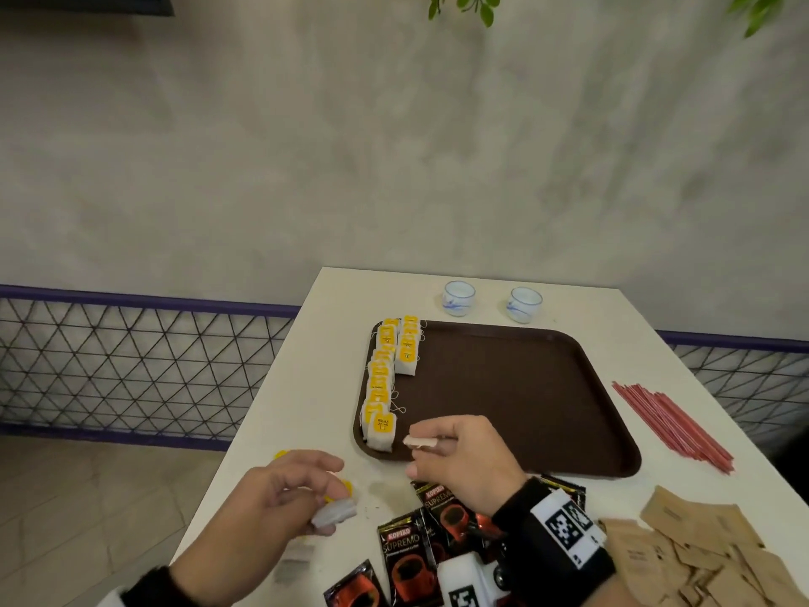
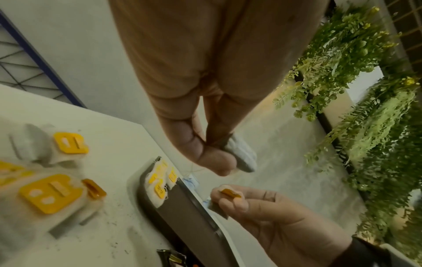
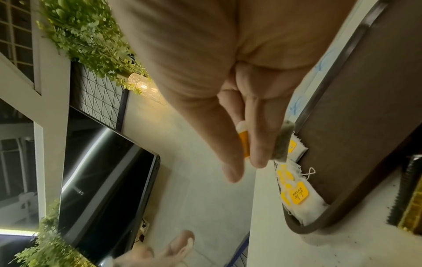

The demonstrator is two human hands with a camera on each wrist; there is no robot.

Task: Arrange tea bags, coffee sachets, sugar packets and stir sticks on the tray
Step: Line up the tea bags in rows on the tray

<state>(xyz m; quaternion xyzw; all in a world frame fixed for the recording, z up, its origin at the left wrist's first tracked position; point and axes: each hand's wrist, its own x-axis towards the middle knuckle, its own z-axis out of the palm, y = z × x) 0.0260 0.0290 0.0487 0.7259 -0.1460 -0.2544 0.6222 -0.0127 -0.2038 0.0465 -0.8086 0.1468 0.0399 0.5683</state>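
With tea bags point(image 1: 381, 383) lining the tray's point(image 1: 525, 396) left edge, your right hand point(image 1: 464, 453) and left hand point(image 1: 271, 497) each pinch another, while coffee sachets point(image 1: 405, 549), sugar packets point(image 1: 700, 549) and stir sticks point(image 1: 670, 424) wait on the desk point(image 1: 683, 357).

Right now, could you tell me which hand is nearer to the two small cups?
Right. The right hand is over the tray's near edge; the left hand is off the tray, farther from the cups.
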